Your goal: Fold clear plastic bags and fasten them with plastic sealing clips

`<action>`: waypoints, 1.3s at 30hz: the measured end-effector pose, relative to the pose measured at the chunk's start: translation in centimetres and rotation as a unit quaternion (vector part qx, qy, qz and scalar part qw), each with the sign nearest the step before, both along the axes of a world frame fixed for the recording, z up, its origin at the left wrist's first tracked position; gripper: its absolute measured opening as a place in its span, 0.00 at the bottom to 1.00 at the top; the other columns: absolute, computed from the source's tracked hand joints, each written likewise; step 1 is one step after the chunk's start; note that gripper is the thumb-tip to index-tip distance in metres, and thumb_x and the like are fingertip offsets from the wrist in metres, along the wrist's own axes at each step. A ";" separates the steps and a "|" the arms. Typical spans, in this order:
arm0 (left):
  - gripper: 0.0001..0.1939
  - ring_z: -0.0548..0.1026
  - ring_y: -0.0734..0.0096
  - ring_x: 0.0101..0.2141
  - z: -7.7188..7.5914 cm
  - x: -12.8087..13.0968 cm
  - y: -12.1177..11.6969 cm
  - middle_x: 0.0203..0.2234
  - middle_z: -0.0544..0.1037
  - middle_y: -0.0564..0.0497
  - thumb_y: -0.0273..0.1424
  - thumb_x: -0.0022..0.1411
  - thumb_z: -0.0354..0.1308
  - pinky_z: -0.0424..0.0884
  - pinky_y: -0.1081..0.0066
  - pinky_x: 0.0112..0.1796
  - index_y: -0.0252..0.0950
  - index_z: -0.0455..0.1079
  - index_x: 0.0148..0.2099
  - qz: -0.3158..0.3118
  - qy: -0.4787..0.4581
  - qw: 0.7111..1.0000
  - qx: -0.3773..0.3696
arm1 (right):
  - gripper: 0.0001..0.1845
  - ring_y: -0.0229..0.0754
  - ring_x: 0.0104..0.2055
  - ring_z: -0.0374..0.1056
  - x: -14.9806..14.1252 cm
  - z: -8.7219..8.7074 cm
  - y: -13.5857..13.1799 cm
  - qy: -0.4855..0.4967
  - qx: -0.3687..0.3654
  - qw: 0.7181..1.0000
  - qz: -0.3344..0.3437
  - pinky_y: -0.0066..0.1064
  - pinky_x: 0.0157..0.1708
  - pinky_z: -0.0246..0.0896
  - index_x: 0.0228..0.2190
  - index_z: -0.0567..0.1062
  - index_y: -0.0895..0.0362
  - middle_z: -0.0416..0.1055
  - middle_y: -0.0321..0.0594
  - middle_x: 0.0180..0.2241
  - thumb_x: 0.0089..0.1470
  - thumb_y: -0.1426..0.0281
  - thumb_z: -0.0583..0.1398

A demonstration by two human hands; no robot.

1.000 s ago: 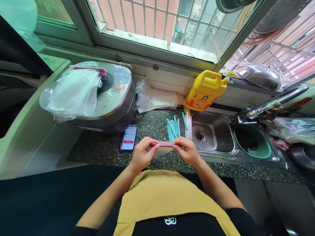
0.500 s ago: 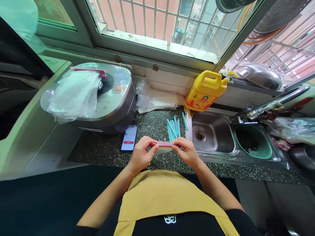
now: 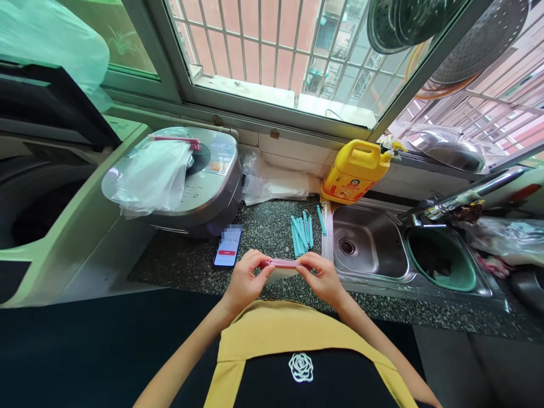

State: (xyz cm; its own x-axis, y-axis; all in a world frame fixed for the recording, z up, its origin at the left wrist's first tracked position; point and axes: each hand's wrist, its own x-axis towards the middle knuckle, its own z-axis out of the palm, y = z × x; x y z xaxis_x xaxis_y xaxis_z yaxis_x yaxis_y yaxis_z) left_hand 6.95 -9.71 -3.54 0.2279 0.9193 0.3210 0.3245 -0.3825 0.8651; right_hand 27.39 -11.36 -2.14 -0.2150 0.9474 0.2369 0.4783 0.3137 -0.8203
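Note:
Between the fingertips of both hands, a pink bag clip is pinched level, with part of a pale, thin plastic bag hanging below it. My left hand is closed on the clip's left end. At the other end, my right hand is closed with thumb and forefinger. Just beyond the hands lie several turquoise bag clips in a loose bunch, with a single turquoise clip beside the sink. Clear plastic bags with a pink clip rest on the rice cooker's lid.
The rice cooker stands left on the speckled counter, near a phone showing a timer. More plastic bags lie against the tiles. A yellow jug stands behind the steel sink; a green basin sits at right.
The head view has tilted, so the surroundings appear lower and slightly to the right. Both hands keep the same pinch on the pink clip.

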 end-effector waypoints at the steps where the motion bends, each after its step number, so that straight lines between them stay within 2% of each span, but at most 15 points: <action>1: 0.05 0.69 0.70 0.27 0.1 0.0 0.1 0.23 0.72 0.51 0.29 0.59 0.56 0.66 0.71 0.30 0.35 0.69 0.31 0.000 0.000 1.000 0.003 | 0.07 0.39 0.29 0.67 -0.1 0.0 0.1 -0.001 0.003 1.000 -0.001 0.29 0.28 0.62 0.28 0.75 0.57 0.72 0.41 0.26 0.55 0.70 0.58; 16: 0.06 0.68 0.68 0.27 2.0 -0.8 3.1 0.21 0.71 0.51 0.30 0.57 0.56 0.65 0.69 0.30 0.36 0.70 0.28 -0.007 0.026 0.999 0.041 | 0.08 0.38 0.27 0.64 -0.9 1.2 1.8 -0.010 0.061 0.998 -0.025 0.30 0.26 0.61 0.28 0.75 0.56 0.70 0.39 0.25 0.55 0.68 0.57; 20: 0.06 0.69 0.69 0.28 2.0 -0.6 4.2 0.23 0.73 0.50 0.32 0.57 0.57 0.66 0.69 0.32 0.36 0.71 0.30 -0.002 -0.014 0.999 0.042 | 0.08 0.36 0.25 0.62 -1.0 1.5 2.5 0.012 0.059 0.997 -0.038 0.29 0.25 0.61 0.28 0.75 0.57 0.69 0.38 0.25 0.54 0.67 0.57; 22: 0.08 0.70 0.69 0.30 1.6 -0.1 4.6 0.27 0.74 0.49 0.36 0.56 0.59 0.67 0.69 0.33 0.36 0.72 0.34 -0.001 -0.049 0.999 0.017 | 0.09 0.36 0.25 0.62 -1.0 1.5 2.8 0.031 0.056 0.997 -0.051 0.29 0.25 0.60 0.27 0.75 0.57 0.69 0.38 0.24 0.54 0.66 0.58; 24: 0.15 0.71 0.68 0.33 1.1 0.6 4.9 0.31 0.75 0.48 0.41 0.53 0.62 0.68 0.68 0.36 0.35 0.72 0.37 -0.017 -0.086 0.996 -0.019 | 0.09 0.36 0.25 0.62 -1.2 1.4 3.2 0.051 0.052 0.995 -0.062 0.28 0.25 0.59 0.27 0.75 0.57 0.69 0.38 0.24 0.54 0.66 0.58; 29: 0.21 0.71 0.68 0.34 0.0 2.2 5.4 0.29 0.72 0.49 0.49 0.53 0.59 0.68 0.68 0.38 0.34 0.73 0.31 -0.034 -0.167 0.982 -0.081 | 0.13 0.35 0.24 0.61 -1.3 1.3 4.1 0.077 0.021 0.995 -0.056 0.27 0.24 0.58 0.27 0.75 0.58 0.70 0.37 0.23 0.53 0.61 0.59; 31: 0.21 0.71 0.67 0.35 0.0 2.2 5.7 0.30 0.73 0.48 0.49 0.51 0.61 0.69 0.68 0.38 0.35 0.74 0.32 -0.032 -0.164 0.982 -0.085 | 0.13 0.35 0.24 0.62 -1.0 1.6 4.5 0.082 0.012 0.995 -0.057 0.27 0.24 0.58 0.27 0.75 0.58 0.70 0.37 0.23 0.53 0.60 0.59; 34: 0.21 0.72 0.65 0.35 0.2 1.7 6.3 0.32 0.75 0.47 0.49 0.48 0.63 0.69 0.67 0.38 0.35 0.75 0.30 -0.063 -0.134 0.984 -0.101 | 0.13 0.35 0.24 0.62 -0.4 2.1 5.1 0.081 0.013 0.995 -0.059 0.27 0.24 0.58 0.27 0.75 0.58 0.70 0.37 0.23 0.53 0.60 0.59; 37: 0.23 0.72 0.66 0.30 -0.1 1.4 6.6 0.26 0.77 0.48 0.52 0.48 0.61 0.69 0.68 0.34 0.34 0.74 0.26 -0.105 -0.136 0.969 -0.179 | 0.12 0.36 0.25 0.62 0.2 2.7 5.7 0.068 0.021 0.996 -0.053 0.27 0.25 0.58 0.26 0.75 0.58 0.71 0.38 0.24 0.52 0.61 0.59; 39: 0.25 0.72 0.68 0.26 -0.6 1.5 6.6 0.24 0.77 0.48 0.53 0.46 0.61 0.68 0.69 0.30 0.33 0.74 0.26 -0.110 -0.157 0.953 -0.233 | 0.12 0.35 0.25 0.62 0.5 3.1 6.1 0.062 0.025 0.997 -0.049 0.27 0.25 0.58 0.26 0.74 0.58 0.71 0.38 0.24 0.52 0.62 0.60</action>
State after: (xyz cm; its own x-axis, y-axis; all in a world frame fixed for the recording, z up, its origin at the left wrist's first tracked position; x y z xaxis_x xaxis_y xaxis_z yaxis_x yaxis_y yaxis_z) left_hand 8.48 -3.12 -4.12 0.3921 0.9195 -0.0268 -0.0229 0.0389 0.9990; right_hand 27.90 -5.22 0.94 -0.0884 0.9489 0.3029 0.4035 0.3121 -0.8601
